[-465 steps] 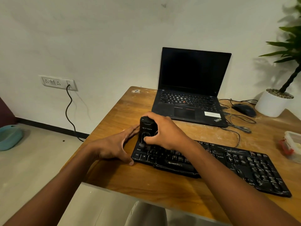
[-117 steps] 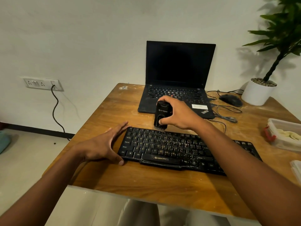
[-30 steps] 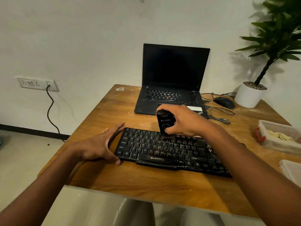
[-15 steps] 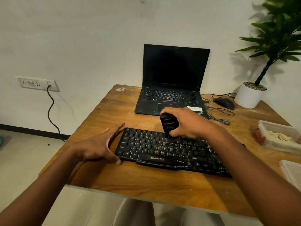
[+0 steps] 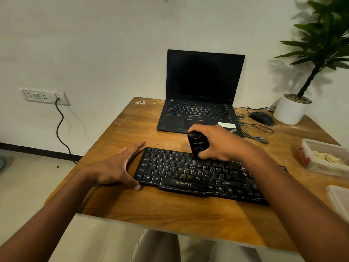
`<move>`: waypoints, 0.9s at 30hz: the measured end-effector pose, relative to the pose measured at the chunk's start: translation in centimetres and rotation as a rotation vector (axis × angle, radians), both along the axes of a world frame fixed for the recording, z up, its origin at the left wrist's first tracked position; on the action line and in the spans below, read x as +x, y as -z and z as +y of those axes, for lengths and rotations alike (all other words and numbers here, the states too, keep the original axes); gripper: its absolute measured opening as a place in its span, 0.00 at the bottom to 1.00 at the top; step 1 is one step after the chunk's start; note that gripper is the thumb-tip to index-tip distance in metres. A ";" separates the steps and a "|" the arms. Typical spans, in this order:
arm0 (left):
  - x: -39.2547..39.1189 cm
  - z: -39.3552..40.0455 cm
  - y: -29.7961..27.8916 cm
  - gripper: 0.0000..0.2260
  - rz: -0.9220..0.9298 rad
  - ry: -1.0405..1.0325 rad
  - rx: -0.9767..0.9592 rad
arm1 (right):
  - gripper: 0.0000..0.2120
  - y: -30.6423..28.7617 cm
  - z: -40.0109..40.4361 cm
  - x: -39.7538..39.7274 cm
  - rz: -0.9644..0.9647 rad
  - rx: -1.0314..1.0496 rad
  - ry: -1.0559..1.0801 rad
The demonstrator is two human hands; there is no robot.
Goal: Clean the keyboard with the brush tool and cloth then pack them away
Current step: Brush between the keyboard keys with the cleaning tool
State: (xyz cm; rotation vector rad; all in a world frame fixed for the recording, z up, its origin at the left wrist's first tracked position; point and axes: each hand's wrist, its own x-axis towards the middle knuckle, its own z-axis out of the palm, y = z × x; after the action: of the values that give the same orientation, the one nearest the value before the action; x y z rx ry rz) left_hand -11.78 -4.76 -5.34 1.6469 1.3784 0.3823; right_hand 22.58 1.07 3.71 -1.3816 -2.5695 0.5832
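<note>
A dusty black keyboard (image 5: 188, 174) lies across the near half of the wooden table (image 5: 170, 210). My right hand (image 5: 219, 144) grips a black brush tool (image 5: 197, 146) upright, its lower end down on the upper key rows near the keyboard's middle. My left hand (image 5: 117, 167) rests against the keyboard's left end, fingers straight, thumb at the front corner. I can make out no cloth for certain.
An open black laptop (image 5: 200, 103) stands behind the keyboard. A mouse (image 5: 261, 118) with loose cables and a white plant pot (image 5: 290, 110) sit at the back right. A clear plastic container (image 5: 324, 157) and a flat pale lid (image 5: 338, 199) lie at the right edge.
My right hand has shifted the brush tool slightly right and back along the upper key rows. My left hand has stayed at the keyboard's left end.
</note>
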 end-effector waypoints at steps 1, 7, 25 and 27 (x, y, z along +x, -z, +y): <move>0.0 0.0 0.0 0.64 0.005 0.006 0.007 | 0.31 -0.4 0.0 -0.1 -0.007 0.018 0.000; 0.1 -0.1 -0.1 0.64 0.018 0.001 0.010 | 0.28 -0.1 -1.1 -1.6 0.047 0.095 -0.045; 0.2 -0.2 -0.4 0.64 0.015 -0.006 -0.008 | 0.27 2.4 -0.6 -2.5 0.481 0.015 0.054; 0.2 -0.2 -0.3 0.64 0.009 -0.014 -0.017 | 0.28 1.4 -0.5 -1.5 0.298 0.043 0.024</move>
State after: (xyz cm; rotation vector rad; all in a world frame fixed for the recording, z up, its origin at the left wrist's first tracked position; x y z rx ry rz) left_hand -11.62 -5.00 -5.02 1.6271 1.3970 0.3711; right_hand 21.05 0.61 2.31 -1.2074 -2.3131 0.6689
